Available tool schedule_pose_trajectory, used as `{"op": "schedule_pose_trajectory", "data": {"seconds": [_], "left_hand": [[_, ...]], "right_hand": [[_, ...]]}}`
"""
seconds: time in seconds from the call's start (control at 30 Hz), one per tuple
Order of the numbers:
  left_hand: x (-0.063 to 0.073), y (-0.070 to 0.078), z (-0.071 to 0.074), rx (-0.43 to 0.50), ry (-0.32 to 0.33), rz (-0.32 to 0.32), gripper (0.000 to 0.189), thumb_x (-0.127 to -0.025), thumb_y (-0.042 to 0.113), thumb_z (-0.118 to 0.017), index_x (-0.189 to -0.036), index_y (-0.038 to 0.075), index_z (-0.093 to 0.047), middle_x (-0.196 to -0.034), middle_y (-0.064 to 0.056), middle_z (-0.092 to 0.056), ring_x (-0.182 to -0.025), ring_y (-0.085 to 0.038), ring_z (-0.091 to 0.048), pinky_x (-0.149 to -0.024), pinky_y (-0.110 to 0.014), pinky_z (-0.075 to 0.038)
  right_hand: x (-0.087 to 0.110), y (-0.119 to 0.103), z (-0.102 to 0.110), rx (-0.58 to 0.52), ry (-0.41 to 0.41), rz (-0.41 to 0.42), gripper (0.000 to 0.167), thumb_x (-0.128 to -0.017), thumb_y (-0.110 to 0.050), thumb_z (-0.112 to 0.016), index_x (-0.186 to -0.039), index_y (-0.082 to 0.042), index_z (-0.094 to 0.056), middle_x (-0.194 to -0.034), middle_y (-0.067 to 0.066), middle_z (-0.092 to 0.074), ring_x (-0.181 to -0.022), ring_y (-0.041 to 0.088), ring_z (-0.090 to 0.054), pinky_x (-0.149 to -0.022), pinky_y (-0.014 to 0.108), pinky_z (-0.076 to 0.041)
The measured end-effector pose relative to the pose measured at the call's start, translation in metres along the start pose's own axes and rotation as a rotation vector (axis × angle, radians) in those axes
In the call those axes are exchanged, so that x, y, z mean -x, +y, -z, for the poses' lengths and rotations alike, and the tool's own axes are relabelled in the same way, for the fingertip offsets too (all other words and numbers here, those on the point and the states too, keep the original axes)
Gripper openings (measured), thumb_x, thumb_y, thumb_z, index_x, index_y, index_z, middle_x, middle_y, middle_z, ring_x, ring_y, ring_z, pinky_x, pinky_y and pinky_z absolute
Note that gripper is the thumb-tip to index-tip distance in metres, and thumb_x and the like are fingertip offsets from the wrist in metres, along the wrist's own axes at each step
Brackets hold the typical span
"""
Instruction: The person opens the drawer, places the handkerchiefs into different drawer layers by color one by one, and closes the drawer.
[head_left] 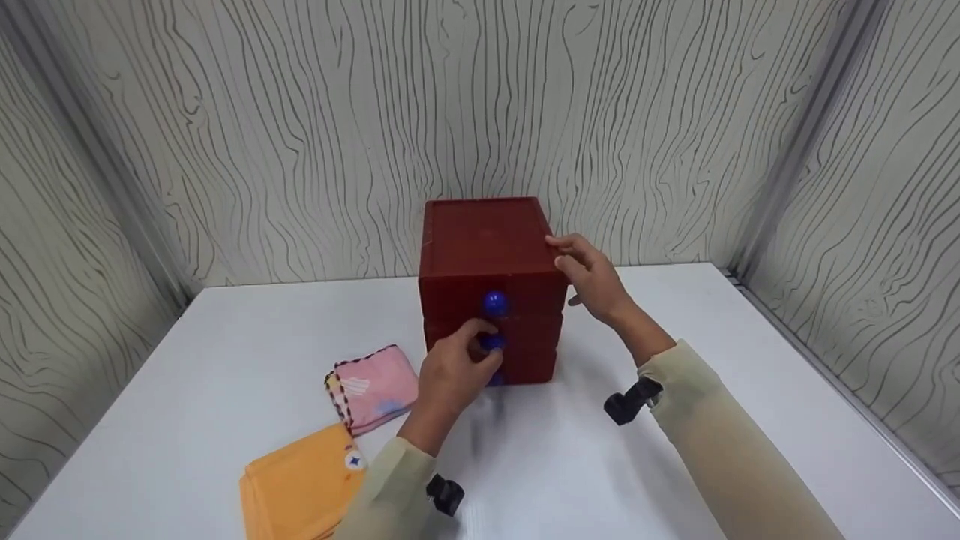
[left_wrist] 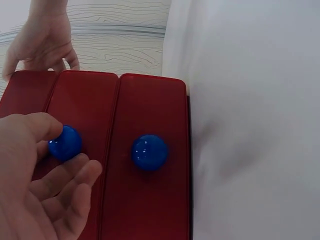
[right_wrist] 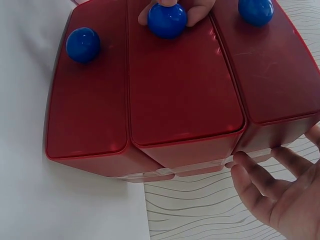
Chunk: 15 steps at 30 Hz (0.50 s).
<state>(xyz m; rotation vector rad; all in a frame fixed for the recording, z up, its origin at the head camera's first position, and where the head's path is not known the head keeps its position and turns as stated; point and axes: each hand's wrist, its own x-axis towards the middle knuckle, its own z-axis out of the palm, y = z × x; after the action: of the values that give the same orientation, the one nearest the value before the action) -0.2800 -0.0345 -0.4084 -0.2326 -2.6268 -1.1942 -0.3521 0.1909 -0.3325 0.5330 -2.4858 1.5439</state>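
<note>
A dark red box with three stacked drawers (head_left: 487, 236) stands near the back wall, each drawer with a round blue knob. My left hand (head_left: 459, 369) pinches the middle knob (left_wrist: 65, 143) between thumb and fingers. The top knob (head_left: 495, 303) and the bottom knob (left_wrist: 149, 152) are untouched. My right hand (head_left: 595, 279) is at the box's upper right edge, its fingertips touching the side, fingers spread and loosely bent (right_wrist: 270, 182). In the right wrist view the middle drawer (right_wrist: 185, 90) seems to stand slightly forward of the others.
To the left of the box lies a folded pink cloth (head_left: 379, 386) with a dark striped edge. Nearer me, a folded orange cloth (head_left: 304, 480) lies partly behind my left sleeve. Both lie on the white table (head_left: 547, 480). Wood-patterned walls (head_left: 337, 135) enclose the back and sides.
</note>
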Motion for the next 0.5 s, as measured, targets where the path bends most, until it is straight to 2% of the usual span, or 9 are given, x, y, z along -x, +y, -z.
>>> {"op": "schedule_pose_trajectory", "data": {"seconds": [0.27,0.5], "left_hand": [[0.0027,-0.0007,-0.0046,0.049,0.028,0.016,0.023,-0.087,0.031,-0.069,-0.109,0.034,-0.062,-0.084,0.010,-0.062,-0.081,-0.012,-0.056,-0.070,-0.027,-0.051],[0.0048,-0.0004,-0.0048,0.028,0.053,0.005,0.023,-0.085,0.031,-0.071,-0.107,0.033,-0.064,-0.085,0.010,-0.064,-0.081,-0.011,-0.057,-0.071,-0.026,-0.052]], "right_hand": [[0.0007,-0.0010,-0.0004,-0.001,0.002,0.002,0.041,-0.100,-0.027,-0.039,-0.140,-0.021,-0.049,-0.146,0.010,-0.048,-0.114,0.036,-0.063,-0.061,0.041,-0.056],[0.0005,0.0005,-0.0014,-0.003,0.005,-0.003,0.041,-0.100,-0.028,-0.039,-0.140,-0.021,-0.049,-0.148,0.009,-0.046,-0.113,0.036,-0.063,-0.060,0.041,-0.055]]}}
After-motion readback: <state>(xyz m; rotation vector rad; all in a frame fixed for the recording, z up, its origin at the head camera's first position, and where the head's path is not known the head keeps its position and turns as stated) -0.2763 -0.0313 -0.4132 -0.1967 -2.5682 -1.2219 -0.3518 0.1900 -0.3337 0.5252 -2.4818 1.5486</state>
